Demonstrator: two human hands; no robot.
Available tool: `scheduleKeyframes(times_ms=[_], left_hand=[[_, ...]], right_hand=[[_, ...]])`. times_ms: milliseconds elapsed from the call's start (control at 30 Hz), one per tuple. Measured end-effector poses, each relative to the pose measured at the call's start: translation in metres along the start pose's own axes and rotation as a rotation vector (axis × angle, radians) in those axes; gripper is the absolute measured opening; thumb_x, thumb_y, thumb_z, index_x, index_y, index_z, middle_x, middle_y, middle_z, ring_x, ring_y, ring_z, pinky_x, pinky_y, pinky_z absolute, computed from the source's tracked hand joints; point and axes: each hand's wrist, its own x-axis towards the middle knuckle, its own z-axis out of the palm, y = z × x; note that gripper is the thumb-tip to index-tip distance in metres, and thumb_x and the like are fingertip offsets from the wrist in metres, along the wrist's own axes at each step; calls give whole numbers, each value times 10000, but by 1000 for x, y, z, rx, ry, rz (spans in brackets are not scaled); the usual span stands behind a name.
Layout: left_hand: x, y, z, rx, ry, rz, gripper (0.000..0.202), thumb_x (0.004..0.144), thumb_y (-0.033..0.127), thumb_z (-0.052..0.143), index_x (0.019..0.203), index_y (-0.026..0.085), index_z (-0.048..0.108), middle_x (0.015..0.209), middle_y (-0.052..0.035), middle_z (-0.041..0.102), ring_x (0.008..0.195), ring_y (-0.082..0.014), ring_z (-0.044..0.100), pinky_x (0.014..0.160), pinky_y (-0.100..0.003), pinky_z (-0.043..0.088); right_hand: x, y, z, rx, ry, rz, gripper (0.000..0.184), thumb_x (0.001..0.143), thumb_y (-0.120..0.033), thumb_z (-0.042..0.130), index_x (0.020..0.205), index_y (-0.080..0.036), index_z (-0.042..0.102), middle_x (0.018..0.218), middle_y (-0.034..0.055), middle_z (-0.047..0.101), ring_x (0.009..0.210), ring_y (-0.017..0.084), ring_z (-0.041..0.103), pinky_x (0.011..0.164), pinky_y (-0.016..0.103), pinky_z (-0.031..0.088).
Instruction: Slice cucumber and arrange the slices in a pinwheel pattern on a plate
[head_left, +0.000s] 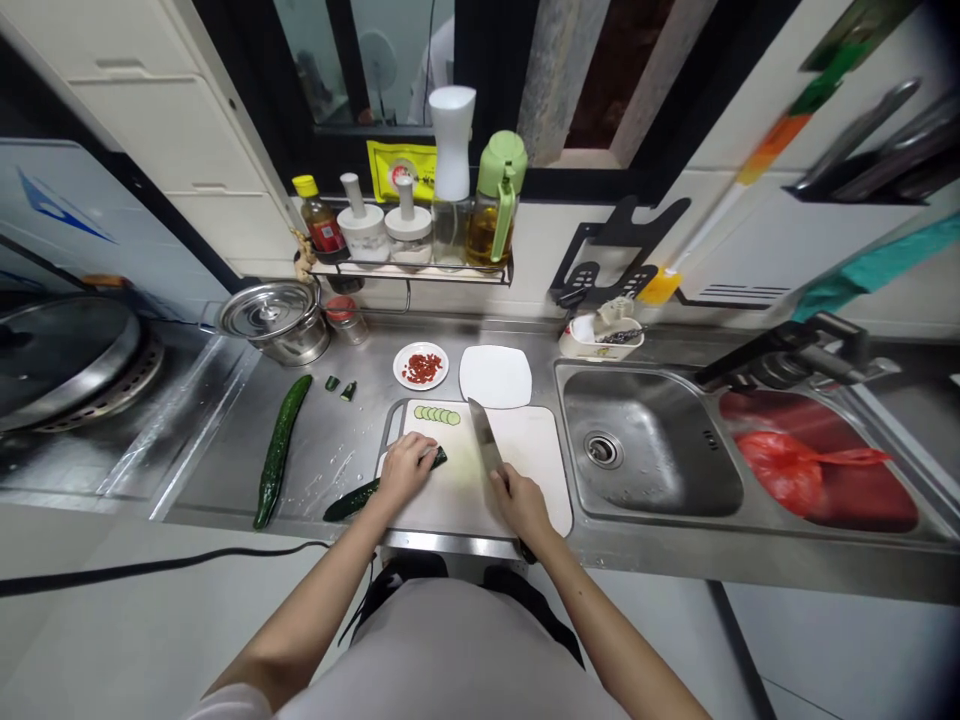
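A white cutting board (525, 440) lies on the steel counter in front of me. My left hand (405, 466) presses down on a dark green cucumber (352, 500) that runs off the board's left edge, fingers curled over it. My right hand (521, 503) is closed on the handle of a cleaver (484, 436), whose blade points away from me, just right of the cucumber's cut end. Several thin cucumber slices (438, 414) lie in a row at the board's far edge.
A second whole cucumber (280, 448) and two cut ends (340, 387) lie to the left. A small plate of red bits (421, 366) and an empty white plate (495, 376) sit behind the board. Right is a sink (645, 450), left a lidded pot (274, 318) and stove.
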Motion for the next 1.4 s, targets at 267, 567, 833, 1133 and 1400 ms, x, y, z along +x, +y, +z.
scheduleKeyframes(times_ms=[267,567,833,1133,1400], left_hand=[[-16,-7,17,28,30,128,217,923,290,535,1024,246,722,970,-47,693,889,-163,609,809,-295,498],[-19,-12,18,50,36,186,264,943,281,504,1109,266,709,1012,-53,690,929,-157,612,838,-296,522],[-19,-7,18,56,57,189,252,942,283,506,1070,254,721,1011,-56,697,937,-165,616,836,-304,533],[-20,-10,19,57,51,186,251,938,269,509,1079,248,715,1024,-56,694,948,-161,614,849,-306,536],[-20,-11,22,47,32,164,247,926,299,534,1095,256,708,1057,-55,688,966,-165,622,875,-313,535]], right_hand=[[7,-30,3,-21,-101,-46,286,990,-350,354,978,-179,584,833,56,683,745,175,606,585,254,252],[9,-51,7,-116,-164,-53,290,992,-294,314,1137,-173,533,927,97,695,860,220,647,643,268,331],[8,-54,7,-142,-185,-74,290,996,-289,307,1153,-167,518,937,108,693,864,230,658,664,279,374],[8,-55,9,-141,-211,-67,284,993,-280,315,1171,-163,503,956,119,689,903,234,658,699,286,397],[7,-60,6,-166,-233,-75,264,988,-246,318,1142,-152,512,962,125,687,891,234,662,697,295,415]])
